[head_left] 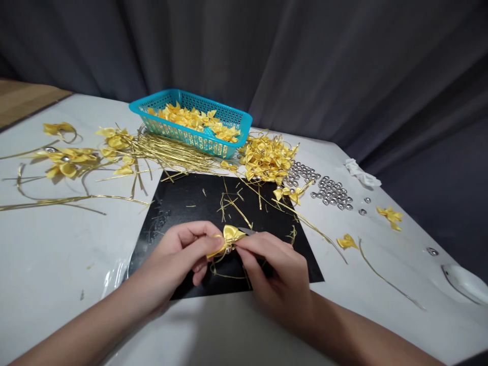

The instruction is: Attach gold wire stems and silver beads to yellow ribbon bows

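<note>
Beyond my white counter I see dark grey curtains hanging in folds; a brown wood-like surface shows far left.

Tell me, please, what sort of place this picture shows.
Probably a handicraft work table; home or workshop, I cannot tell. A yellow bow in the left fingers, a bundle of gold strands and loose silver beads suggest it.

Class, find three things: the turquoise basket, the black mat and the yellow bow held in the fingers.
Turquoise basket (190,138): head view, on its front wall.
Black mat (269,216): head view, on a bare patch.
Yellow bow (231,232): head view, on its upper loop.
</note>
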Motion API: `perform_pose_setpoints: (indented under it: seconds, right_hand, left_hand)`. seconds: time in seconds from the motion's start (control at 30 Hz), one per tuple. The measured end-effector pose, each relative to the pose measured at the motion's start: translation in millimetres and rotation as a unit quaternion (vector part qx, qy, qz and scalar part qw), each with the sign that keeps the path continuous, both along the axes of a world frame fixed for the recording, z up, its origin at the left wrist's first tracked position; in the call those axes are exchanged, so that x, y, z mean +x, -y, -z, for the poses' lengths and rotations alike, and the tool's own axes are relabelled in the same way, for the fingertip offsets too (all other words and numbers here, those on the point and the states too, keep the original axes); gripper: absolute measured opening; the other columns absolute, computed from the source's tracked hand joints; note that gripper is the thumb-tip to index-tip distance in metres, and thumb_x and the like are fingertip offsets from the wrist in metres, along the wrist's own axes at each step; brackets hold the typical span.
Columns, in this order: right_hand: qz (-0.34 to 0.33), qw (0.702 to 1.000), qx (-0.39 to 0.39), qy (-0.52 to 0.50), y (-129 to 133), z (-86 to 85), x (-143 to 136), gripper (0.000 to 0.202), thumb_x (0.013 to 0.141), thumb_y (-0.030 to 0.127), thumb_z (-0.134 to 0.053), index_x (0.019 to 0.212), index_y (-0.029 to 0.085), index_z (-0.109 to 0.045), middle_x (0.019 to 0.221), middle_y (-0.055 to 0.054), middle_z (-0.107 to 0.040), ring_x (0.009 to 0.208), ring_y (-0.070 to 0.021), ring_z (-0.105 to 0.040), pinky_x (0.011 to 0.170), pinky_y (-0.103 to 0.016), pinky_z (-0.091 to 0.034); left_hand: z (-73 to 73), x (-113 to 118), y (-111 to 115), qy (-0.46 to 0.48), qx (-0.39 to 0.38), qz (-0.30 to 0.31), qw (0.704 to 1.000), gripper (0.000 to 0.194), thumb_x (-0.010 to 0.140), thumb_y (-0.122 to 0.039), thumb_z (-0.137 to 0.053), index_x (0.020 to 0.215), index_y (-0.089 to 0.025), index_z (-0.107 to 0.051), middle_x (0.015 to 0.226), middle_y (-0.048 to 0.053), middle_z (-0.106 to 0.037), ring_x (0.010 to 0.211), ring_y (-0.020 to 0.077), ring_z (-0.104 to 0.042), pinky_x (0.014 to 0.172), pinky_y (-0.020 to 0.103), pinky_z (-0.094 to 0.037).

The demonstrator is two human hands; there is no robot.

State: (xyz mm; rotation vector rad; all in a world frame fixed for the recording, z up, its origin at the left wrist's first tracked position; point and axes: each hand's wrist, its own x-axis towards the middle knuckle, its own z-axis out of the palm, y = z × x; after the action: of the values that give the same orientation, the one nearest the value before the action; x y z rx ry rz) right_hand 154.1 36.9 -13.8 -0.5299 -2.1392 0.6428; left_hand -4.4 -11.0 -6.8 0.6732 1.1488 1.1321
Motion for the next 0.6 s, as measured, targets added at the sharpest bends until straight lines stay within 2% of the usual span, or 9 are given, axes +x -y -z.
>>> perform_pose_setpoints:
  seconds: [0.13,0.23,0.33,0.4,0.5,0.6]
  right_hand:
    - [0.017,1.0,0.006,-0.004,1,-3.3,2,0.019,0.081,0.002,-0.049,0.092,0.015,-0.058,0.076,-0.002,-0.06,0.067,-0.0078,-0.056,0.062,-0.02,-0.045]
    - [0.049,0.999,0.012,-0.002,2,-5.4,5,0.02,0.08,0.002,-0.05,0.091,0.017,-0.057,0.076,0.0,-0.058,0.067,-0.0075,-0.055,0.061,-0.021,-0.043]
    - [0.086,0.996,-0.018,-0.016,3,-4.4,4,0.018,0.083,0.005,-0.048,0.092,0.019,-0.054,0.091,-0.002,-0.057,0.077,-0.0083,-0.057,0.066,-0.022,-0.044]
    - [0.106,0.991,-0.075,-0.025,4,-2.3,2,0.016,0.087,0.009,-0.043,0.095,0.02,-0.049,0.098,-0.003,-0.056,0.071,-0.0059,-0.057,0.062,-0.021,-0.044]
    - [0.135,0.983,-0.124,0.007,6,0.0,-5,0.009,0.092,0.016,-0.037,0.095,0.02,-0.045,0.084,-0.001,-0.059,0.058,-0.0054,-0.054,0.053,-0.019,-0.041]
    - [0.138,0.978,-0.129,0.084,6,-1.2,-10,0.007,0.092,0.019,-0.038,0.092,0.019,-0.044,0.063,0.004,-0.055,0.049,-0.0063,-0.051,0.049,-0.02,-0.036]
  left_hand:
    - [-0.9,0,-2,0.043,-0.015,-0.052,0.998,0.024,0.067,-0.029,-0.064,0.052,-0.016,-0.052,0.039,-0.009,-0.034,0.035,0.0021,-0.025,0.034,0.012,-0.021]
    - [-0.5,0,-5,0.033,-0.014,-0.084,0.996,0.024,0.068,-0.027,-0.062,0.052,-0.017,-0.048,0.042,-0.009,-0.032,0.037,0.0033,-0.025,0.034,0.012,-0.022]
    - [0.0,2,-3,-0.057,-0.001,-0.032,0.998,0.021,0.072,-0.031,-0.06,0.057,-0.017,-0.053,0.046,-0.008,-0.036,0.039,0.0046,-0.03,0.037,0.014,-0.026]
    - [0.2,5,0,-0.136,0.02,0.021,0.99,0.022,0.074,-0.035,-0.058,0.062,-0.017,-0.057,0.05,-0.006,-0.041,0.043,0.006,-0.035,0.04,0.016,-0.028]
    - [1.5,10,5,-0.222,0.071,0.081,0.969,0.026,0.078,-0.039,-0.055,0.064,-0.017,-0.057,0.056,-0.004,-0.043,0.049,0.0081,-0.037,0.043,0.018,-0.028]
    - [3.9,11,7,-0.25,0.102,0.105,0.957,0.03,0.08,-0.041,-0.052,0.063,-0.017,-0.055,0.056,-0.004,-0.042,0.05,0.0085,-0.036,0.044,0.019,-0.028]
